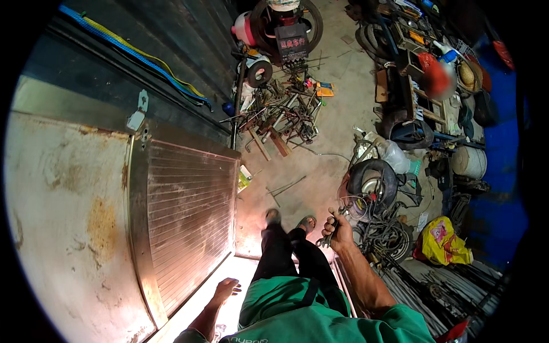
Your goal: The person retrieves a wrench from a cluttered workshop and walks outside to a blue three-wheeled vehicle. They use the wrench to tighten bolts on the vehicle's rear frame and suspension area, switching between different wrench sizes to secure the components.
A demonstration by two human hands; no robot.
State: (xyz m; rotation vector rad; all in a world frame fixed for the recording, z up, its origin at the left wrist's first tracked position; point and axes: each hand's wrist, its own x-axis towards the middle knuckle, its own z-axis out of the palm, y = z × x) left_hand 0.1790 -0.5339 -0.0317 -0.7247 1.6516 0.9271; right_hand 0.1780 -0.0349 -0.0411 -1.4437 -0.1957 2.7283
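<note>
Head view: your right hand (337,229) is closed around an open-ended wrench (324,242) beside your right leg; your left hand (226,290) hangs half-curled, seemingly empty. A firm grip should prevent slipping. Mind thin rods (292,186) on the floor (329,128); scrap metal (284,117) litters its left edge, a tyre (391,182) its right.

- Fingers of the right hand (339,231) cover the middle of the wrenches (324,242); how many there are is unclear.
- The left hand's (225,290) palm is mostly out of sight.
- The green shirt (309,317) runs off the lower edge.
- A red-orange bundle (430,71) is partly blurred.
- Small pieces in the metal heap (289,114) overlap beyond telling.
</note>
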